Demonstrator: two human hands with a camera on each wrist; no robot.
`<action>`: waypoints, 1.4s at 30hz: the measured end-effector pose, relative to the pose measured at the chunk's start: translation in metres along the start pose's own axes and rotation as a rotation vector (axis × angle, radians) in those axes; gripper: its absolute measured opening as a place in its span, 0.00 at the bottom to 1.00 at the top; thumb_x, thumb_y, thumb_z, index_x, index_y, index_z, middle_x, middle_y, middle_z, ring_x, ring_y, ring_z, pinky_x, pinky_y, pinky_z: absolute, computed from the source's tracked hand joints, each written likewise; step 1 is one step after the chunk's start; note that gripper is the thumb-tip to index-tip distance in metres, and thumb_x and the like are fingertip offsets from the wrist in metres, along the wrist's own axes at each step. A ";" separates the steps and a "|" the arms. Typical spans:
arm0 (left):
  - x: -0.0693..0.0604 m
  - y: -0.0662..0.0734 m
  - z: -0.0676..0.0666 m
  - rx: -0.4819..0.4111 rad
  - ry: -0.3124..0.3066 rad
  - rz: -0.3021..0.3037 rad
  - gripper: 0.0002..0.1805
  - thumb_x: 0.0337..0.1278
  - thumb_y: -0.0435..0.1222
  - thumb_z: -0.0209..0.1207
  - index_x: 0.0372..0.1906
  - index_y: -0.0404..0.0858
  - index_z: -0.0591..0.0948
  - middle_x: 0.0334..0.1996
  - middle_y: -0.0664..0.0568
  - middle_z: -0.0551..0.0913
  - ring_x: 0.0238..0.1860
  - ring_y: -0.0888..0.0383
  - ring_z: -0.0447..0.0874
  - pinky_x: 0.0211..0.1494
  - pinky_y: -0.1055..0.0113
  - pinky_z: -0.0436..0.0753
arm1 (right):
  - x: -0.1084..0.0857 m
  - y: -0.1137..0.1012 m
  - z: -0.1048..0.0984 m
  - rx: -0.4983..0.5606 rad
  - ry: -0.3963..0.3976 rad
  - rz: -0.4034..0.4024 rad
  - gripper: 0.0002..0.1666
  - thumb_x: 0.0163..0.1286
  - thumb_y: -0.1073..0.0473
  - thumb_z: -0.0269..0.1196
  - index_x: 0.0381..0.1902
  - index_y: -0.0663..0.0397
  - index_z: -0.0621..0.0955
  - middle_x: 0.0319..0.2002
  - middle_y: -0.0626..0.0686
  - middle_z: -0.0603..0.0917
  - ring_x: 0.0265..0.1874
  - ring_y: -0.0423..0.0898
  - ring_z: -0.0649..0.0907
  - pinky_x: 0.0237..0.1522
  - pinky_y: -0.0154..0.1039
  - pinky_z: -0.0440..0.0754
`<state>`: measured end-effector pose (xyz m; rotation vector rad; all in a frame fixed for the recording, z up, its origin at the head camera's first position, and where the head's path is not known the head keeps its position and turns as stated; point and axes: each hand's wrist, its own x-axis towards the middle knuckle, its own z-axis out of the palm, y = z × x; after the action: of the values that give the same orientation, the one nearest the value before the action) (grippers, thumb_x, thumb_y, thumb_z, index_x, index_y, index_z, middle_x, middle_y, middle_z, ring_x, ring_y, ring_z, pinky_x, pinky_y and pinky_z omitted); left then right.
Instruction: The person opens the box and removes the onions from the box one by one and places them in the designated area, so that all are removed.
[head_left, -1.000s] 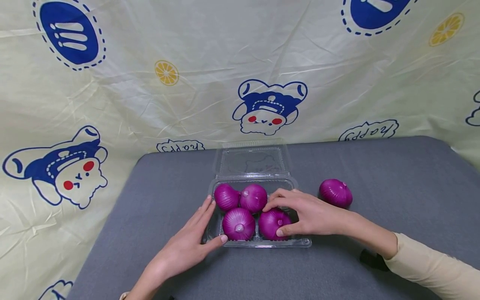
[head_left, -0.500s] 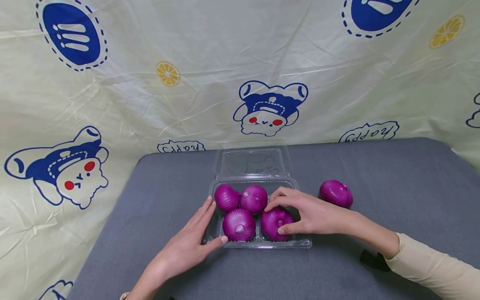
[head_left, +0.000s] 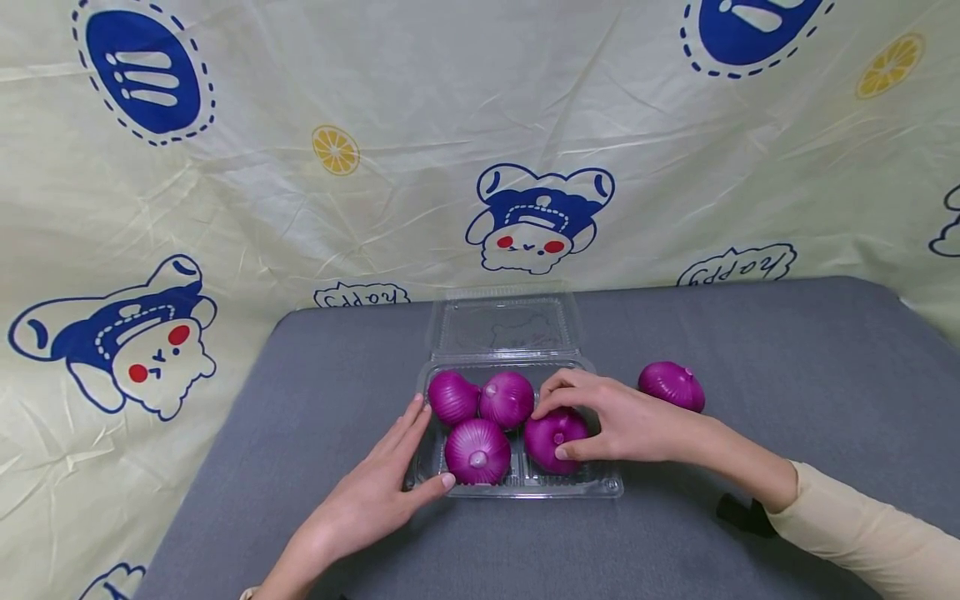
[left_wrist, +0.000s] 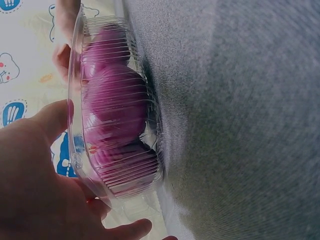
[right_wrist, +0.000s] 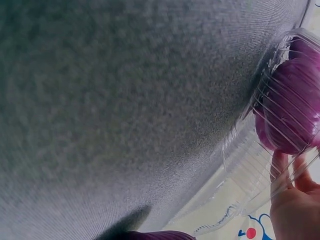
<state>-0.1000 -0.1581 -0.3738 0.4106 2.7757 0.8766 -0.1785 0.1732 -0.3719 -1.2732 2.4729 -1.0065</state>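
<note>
At about 4 o'clock in the clear plastic tray (head_left: pixel 525 494), one purple onion (head_left: pixel 543 442) is in the right hand (head_left: pixel 626 425), thumb and fingers curled round it; can't tell if it's off the tray floor. Three more onions (head_left: pixel 477 454) sit at roughly 8, 10 and 12. My guess: it's being positioned, and the next move calls for a careful grip, no bumping neighbours. Left hand (head_left: pixel 375 492) is spread, fingers pretty straight along the tray's 9 o'clock side. Fifth onion (head_left: pixel 667 385)'s outside, near 3; lid (head_left: pixel 502 325)'s folded back at 12.
</note>
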 end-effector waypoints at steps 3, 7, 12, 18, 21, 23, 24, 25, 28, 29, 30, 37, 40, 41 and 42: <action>0.000 -0.001 0.001 0.004 0.002 0.002 0.49 0.59 0.62 0.59 0.79 0.50 0.51 0.78 0.67 0.41 0.76 0.61 0.43 0.72 0.48 0.59 | 0.001 -0.001 -0.001 0.002 -0.005 0.007 0.21 0.62 0.45 0.71 0.53 0.30 0.81 0.53 0.36 0.74 0.54 0.41 0.73 0.48 0.40 0.81; 0.000 -0.001 0.001 0.006 0.003 0.004 0.49 0.59 0.63 0.59 0.79 0.51 0.51 0.78 0.67 0.41 0.76 0.61 0.43 0.71 0.48 0.59 | 0.001 -0.002 -0.002 -0.005 -0.003 0.014 0.21 0.62 0.45 0.71 0.53 0.30 0.81 0.53 0.36 0.74 0.54 0.41 0.73 0.48 0.41 0.81; 0.001 -0.001 0.001 0.010 0.002 0.003 0.49 0.59 0.63 0.58 0.79 0.51 0.51 0.78 0.67 0.41 0.76 0.60 0.43 0.71 0.47 0.59 | 0.002 -0.003 -0.004 -0.002 -0.006 0.026 0.21 0.61 0.45 0.71 0.53 0.30 0.81 0.53 0.36 0.74 0.54 0.41 0.74 0.47 0.40 0.81; 0.001 -0.001 0.001 0.010 0.000 0.003 0.49 0.59 0.63 0.58 0.79 0.51 0.51 0.78 0.67 0.41 0.76 0.60 0.43 0.71 0.47 0.59 | 0.001 -0.005 -0.007 0.007 -0.006 0.041 0.22 0.60 0.47 0.72 0.53 0.30 0.81 0.53 0.37 0.74 0.54 0.42 0.73 0.46 0.40 0.82; 0.000 -0.001 0.001 0.006 -0.001 0.002 0.49 0.58 0.64 0.58 0.79 0.52 0.51 0.77 0.68 0.40 0.76 0.60 0.43 0.71 0.46 0.59 | 0.001 -0.006 -0.009 0.007 0.004 0.044 0.22 0.59 0.48 0.73 0.52 0.31 0.81 0.53 0.37 0.74 0.55 0.42 0.73 0.46 0.39 0.82; 0.000 -0.001 0.001 0.002 -0.002 0.000 0.50 0.58 0.64 0.58 0.79 0.52 0.51 0.77 0.68 0.40 0.76 0.59 0.43 0.71 0.46 0.59 | 0.001 -0.007 -0.010 0.004 0.011 0.044 0.22 0.59 0.48 0.73 0.52 0.31 0.81 0.53 0.37 0.74 0.55 0.42 0.73 0.46 0.39 0.82; 0.000 -0.001 0.001 0.001 -0.003 -0.001 0.50 0.58 0.64 0.58 0.79 0.52 0.51 0.77 0.68 0.40 0.76 0.59 0.43 0.71 0.46 0.59 | 0.001 -0.008 -0.011 0.003 0.013 0.043 0.22 0.59 0.48 0.73 0.52 0.30 0.81 0.53 0.37 0.74 0.55 0.42 0.73 0.46 0.39 0.82; 0.000 -0.001 0.001 0.001 -0.004 -0.001 0.50 0.58 0.64 0.58 0.79 0.52 0.50 0.77 0.68 0.40 0.76 0.59 0.43 0.71 0.46 0.59 | 0.001 -0.008 -0.012 0.003 0.016 0.042 0.22 0.60 0.48 0.72 0.52 0.31 0.81 0.53 0.37 0.74 0.55 0.42 0.73 0.46 0.39 0.82; 0.000 -0.001 0.001 0.002 -0.004 -0.001 0.50 0.58 0.64 0.57 0.79 0.52 0.50 0.77 0.68 0.40 0.76 0.60 0.43 0.71 0.46 0.59 | 0.001 -0.009 -0.013 0.001 0.026 0.033 0.21 0.61 0.47 0.72 0.52 0.31 0.81 0.53 0.37 0.74 0.55 0.42 0.74 0.47 0.40 0.82; 0.000 -0.001 0.001 0.003 -0.004 -0.001 0.50 0.58 0.64 0.57 0.79 0.52 0.50 0.77 0.68 0.40 0.76 0.60 0.43 0.71 0.46 0.59 | 0.002 -0.009 -0.013 0.003 0.030 0.031 0.21 0.61 0.47 0.72 0.52 0.31 0.81 0.53 0.37 0.74 0.55 0.42 0.73 0.47 0.40 0.82; 0.000 -0.001 0.001 0.005 -0.003 0.000 0.50 0.58 0.64 0.57 0.79 0.52 0.50 0.77 0.68 0.40 0.76 0.60 0.43 0.71 0.46 0.59 | 0.002 -0.009 -0.013 0.005 0.036 0.029 0.21 0.61 0.47 0.72 0.52 0.31 0.81 0.53 0.37 0.74 0.55 0.42 0.73 0.47 0.41 0.82; 0.000 -0.001 0.001 0.014 0.002 0.002 0.50 0.58 0.64 0.57 0.79 0.51 0.51 0.77 0.67 0.40 0.76 0.60 0.43 0.71 0.46 0.59 | 0.001 -0.008 -0.017 0.027 0.065 0.020 0.21 0.60 0.48 0.72 0.52 0.32 0.81 0.54 0.38 0.74 0.56 0.43 0.73 0.46 0.40 0.83; 0.000 -0.001 0.001 0.014 0.000 -0.001 0.50 0.58 0.64 0.57 0.79 0.52 0.51 0.77 0.68 0.40 0.76 0.60 0.43 0.71 0.46 0.60 | 0.001 -0.009 -0.019 0.030 0.077 0.010 0.21 0.61 0.47 0.72 0.52 0.32 0.81 0.54 0.38 0.74 0.56 0.43 0.73 0.45 0.40 0.83; 0.000 -0.001 0.001 0.013 -0.001 -0.003 0.50 0.58 0.64 0.57 0.79 0.52 0.51 0.77 0.68 0.40 0.76 0.60 0.43 0.71 0.46 0.60 | 0.001 -0.009 -0.020 0.029 0.083 0.007 0.21 0.61 0.47 0.72 0.52 0.32 0.81 0.54 0.38 0.75 0.56 0.43 0.73 0.45 0.40 0.83; -0.001 -0.001 0.001 0.012 -0.002 -0.006 0.50 0.58 0.64 0.57 0.79 0.52 0.51 0.77 0.68 0.40 0.76 0.60 0.43 0.70 0.45 0.60 | 0.000 -0.009 -0.021 0.028 0.088 0.006 0.21 0.61 0.47 0.72 0.52 0.31 0.81 0.54 0.38 0.75 0.56 0.43 0.73 0.45 0.40 0.83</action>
<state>-0.0993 -0.1583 -0.3748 0.4048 2.7795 0.8586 -0.1816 0.1792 -0.3504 -1.2379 2.5164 -1.1148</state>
